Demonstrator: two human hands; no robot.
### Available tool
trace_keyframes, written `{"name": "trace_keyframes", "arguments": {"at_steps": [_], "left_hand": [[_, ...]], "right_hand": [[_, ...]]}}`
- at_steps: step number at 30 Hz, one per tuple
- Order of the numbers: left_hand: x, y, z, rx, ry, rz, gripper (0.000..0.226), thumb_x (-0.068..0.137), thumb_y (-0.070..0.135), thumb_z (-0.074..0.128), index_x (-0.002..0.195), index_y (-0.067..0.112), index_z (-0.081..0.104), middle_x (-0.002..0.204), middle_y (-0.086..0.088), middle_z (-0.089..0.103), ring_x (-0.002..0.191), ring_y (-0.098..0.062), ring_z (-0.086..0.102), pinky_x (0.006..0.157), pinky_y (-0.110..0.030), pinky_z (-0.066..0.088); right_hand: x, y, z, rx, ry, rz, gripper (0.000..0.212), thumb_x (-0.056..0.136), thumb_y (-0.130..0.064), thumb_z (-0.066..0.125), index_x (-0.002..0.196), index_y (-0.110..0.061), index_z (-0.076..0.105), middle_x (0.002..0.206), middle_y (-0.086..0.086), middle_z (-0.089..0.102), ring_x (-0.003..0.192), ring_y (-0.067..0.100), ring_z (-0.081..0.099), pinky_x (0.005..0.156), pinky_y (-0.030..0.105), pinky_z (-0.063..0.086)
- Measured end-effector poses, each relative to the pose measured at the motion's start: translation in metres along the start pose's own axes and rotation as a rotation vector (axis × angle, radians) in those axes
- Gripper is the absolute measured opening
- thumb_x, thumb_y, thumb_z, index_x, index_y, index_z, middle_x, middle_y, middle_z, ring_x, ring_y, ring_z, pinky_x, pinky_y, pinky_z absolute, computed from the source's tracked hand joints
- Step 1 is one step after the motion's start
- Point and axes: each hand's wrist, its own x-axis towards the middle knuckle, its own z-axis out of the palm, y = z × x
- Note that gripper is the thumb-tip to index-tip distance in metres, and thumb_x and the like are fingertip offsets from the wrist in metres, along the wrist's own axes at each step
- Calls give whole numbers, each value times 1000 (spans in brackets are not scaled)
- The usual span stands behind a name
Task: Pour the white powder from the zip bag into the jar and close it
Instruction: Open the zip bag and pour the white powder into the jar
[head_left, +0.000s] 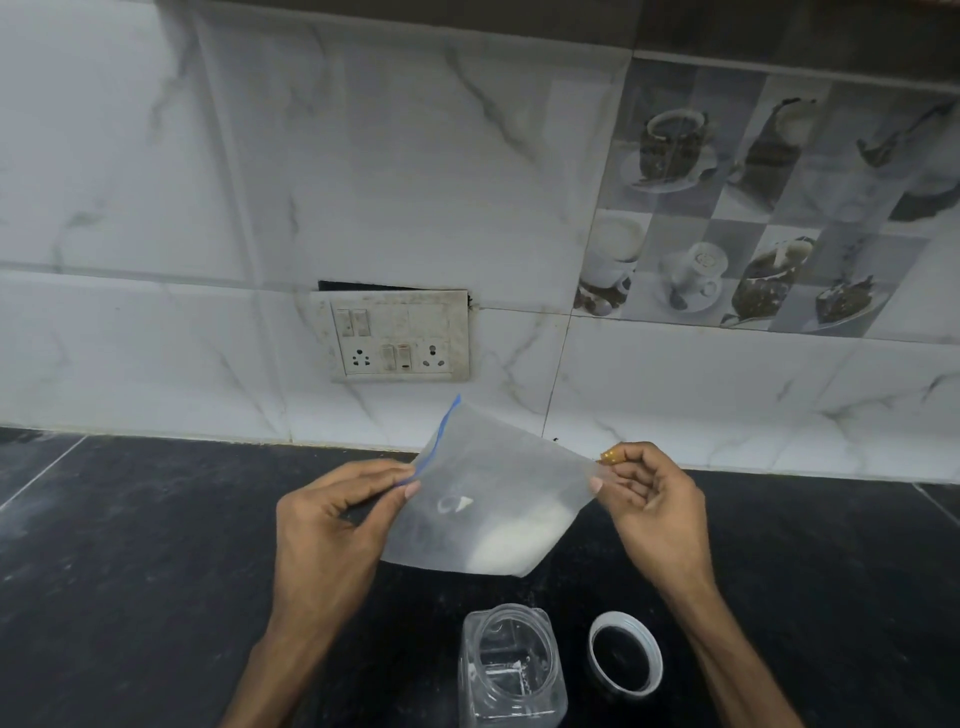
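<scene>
- Countertop (130, 571): I see the open jar and its lid near the front edge.
- Zip bag (483, 467): held above the middle. I'd bring its blue zip mouth low over the jar, then tip slowly.
- Left hand (332, 525) pinches the zip edge; right hand (649, 499) pinches the opposite corner.
- Jar (511, 670): nearly empty, only white specks.
- Lid (625, 653): just right of the jar, hollow side up.
- White powder (519, 540): pooled in the bag's lowest corner.

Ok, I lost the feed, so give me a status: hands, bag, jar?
Left hand pinches zip bag at blue zip edge, right hand the opposite corner. White powder inside, settled low. Jar open below, lid beside it; nothing blocking.
</scene>
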Motion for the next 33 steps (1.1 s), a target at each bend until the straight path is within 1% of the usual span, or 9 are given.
{"name": "trace_keyframes", "arguments": {"at_steps": [3,6,8,11,17,20,23,26,33], "left_hand": [[-1,0,0,9,-8,-2,28,71,-1,80,86,24,77,92,17,74,82,0,71,78,-10,52],[-1,0,0,15,-12,-4,30,71,-1,81,85,25,77,91,18,74,82,0,71,79,-12,54],[-2,-1,0,11,-9,1,30,72,-2,80,84,24,77,90,18,74,81,0,71,78,-13,55],[-3,-3,1,13,-20,3,28,71,-3,80,85,22,78,90,17,75,81,0,72,77,-11,54],[-5,-6,1,-1,-16,-21,29,72,-3,80,85,23,78,88,16,75,82,-2,72,77,-19,58],[-5,-4,2,-8,-17,-17,33,72,-4,80,84,26,77,88,18,75,81,-1,72,76,-18,58],[-5,-4,5,4,-22,-3,32,72,-7,79,84,23,78,89,17,75,81,-1,72,77,-15,56],[-5,-6,6,-7,-1,-18,32,72,-5,80,84,25,77,88,18,75,81,-1,72,77,-17,57],[-12,-9,8,16,-22,-32,36,70,-6,81,82,28,77,87,21,74,80,0,71,76,-13,55]], "right_hand": [[1,-1,-3,68,7,39,36,74,13,76,95,-15,66,79,5,74,75,12,73,72,15,55],[2,-2,-4,72,-11,45,36,73,10,79,94,-16,66,77,5,75,75,14,73,72,18,57],[3,-4,-6,125,18,50,34,72,11,79,91,-14,65,78,7,75,75,14,73,72,17,57],[5,-9,-7,163,37,39,31,73,13,78,89,-10,65,79,8,74,74,13,72,72,16,56],[3,-10,-4,185,46,47,31,72,13,78,87,-11,65,79,7,74,72,11,71,70,15,55],[2,-9,-2,215,110,32,30,73,14,77,86,-10,64,79,9,73,71,11,71,70,14,55],[0,-12,2,185,70,15,30,73,13,77,86,-10,65,79,8,73,71,10,71,70,15,56],[3,-14,-1,210,136,-9,30,74,13,77,85,-12,65,78,6,72,71,8,71,71,14,56],[3,-20,-5,166,150,-51,29,75,11,77,85,-14,66,81,7,72,72,7,71,71,14,56]]}}
